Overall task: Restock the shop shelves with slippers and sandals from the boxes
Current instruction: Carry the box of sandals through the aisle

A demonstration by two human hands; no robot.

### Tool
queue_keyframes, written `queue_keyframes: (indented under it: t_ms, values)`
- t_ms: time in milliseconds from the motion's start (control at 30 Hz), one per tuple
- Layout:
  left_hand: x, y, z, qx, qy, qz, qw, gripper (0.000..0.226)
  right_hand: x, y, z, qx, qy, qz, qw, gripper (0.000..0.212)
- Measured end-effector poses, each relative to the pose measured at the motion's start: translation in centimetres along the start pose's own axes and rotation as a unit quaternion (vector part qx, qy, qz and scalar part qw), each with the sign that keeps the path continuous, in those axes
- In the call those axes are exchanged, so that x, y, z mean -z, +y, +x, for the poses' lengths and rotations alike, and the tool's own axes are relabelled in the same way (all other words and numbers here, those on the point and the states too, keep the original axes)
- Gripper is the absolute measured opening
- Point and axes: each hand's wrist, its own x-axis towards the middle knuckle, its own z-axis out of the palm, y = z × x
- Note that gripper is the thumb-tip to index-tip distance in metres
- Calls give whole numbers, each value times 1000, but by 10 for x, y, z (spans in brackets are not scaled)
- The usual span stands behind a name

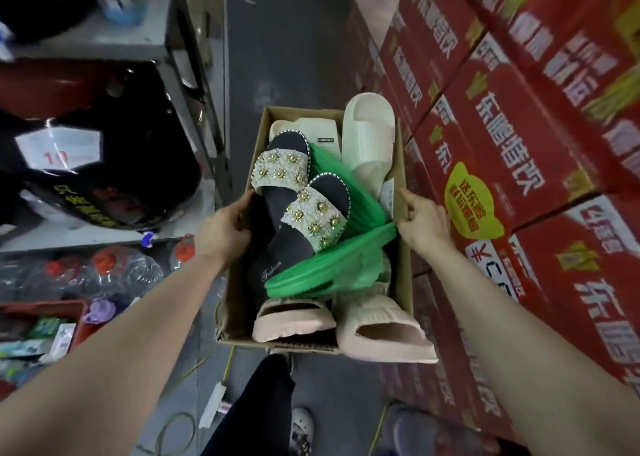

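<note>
An open cardboard box full of footwear hangs in front of me above the aisle floor. My left hand grips its left wall and my right hand grips its right wall. On top lie two black sandals with flowered beaded straps. Under them are green slippers, partly in thin green plastic. Cream slides fill the far end, one sticking up over the rim. Two pinkish-beige slides poke out over the near edge.
Stacked red drink cartons wall the right side. A grey metal shelf with black bags stands on the left, with water bottles and a red crate below. Grey floor runs ahead. My leg and shoe show below.
</note>
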Motion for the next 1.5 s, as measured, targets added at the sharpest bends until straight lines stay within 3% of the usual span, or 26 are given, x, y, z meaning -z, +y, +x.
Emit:
queue_keyframes:
  t_ms: [667, 1067, 1500]
  values:
    - [81, 71, 374, 54, 51, 29, 997, 70, 8, -189, 382, 60, -36, -19, 997, 66]
    - [124, 119, 596, 108, 74, -111, 985, 74, -13, -304, 638, 70, -83, 2, 994, 76]
    - [201, 134, 895, 95, 74, -69, 990, 77, -3, -466, 855, 73, -69, 23, 995, 70]
